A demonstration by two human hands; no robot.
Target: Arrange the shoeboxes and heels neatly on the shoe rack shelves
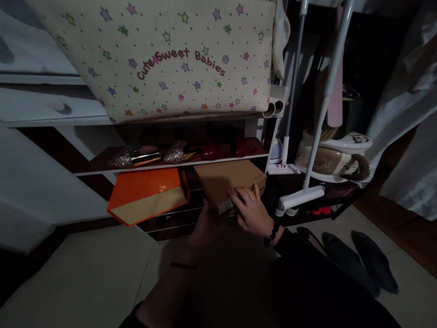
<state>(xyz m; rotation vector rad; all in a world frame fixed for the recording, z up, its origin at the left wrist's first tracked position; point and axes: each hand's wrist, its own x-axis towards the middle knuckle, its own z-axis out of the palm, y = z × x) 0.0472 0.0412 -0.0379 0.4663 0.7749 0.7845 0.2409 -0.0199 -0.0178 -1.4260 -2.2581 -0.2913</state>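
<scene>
A brown cardboard box (pixel 227 179) juts out from the shoe rack below the shelf of shoes. My right hand (pixel 251 208) rests over its front right corner, fingers bent onto the lid and edge. At the box's near left side, my left hand (pixel 206 223) grips from below, its fingers mostly hidden in shadow, with the thumb up along the side. Just left of the box, an orange box (pixel 146 193) with a cream-coloured side also sticks out of the rack.
Glittery heels (pixel 175 152) and red shoes (pixel 210 149) stand on the shelf (pixel 99 160) above. A star-patterned cover (pixel 184 86) hangs over it. To the right are a white-headed mop (pixel 302 197), another long-handled tool (pixel 284 155) and a lidded pot (pixel 324 157). Dark shoes (pixel 373 259) lie on the floor.
</scene>
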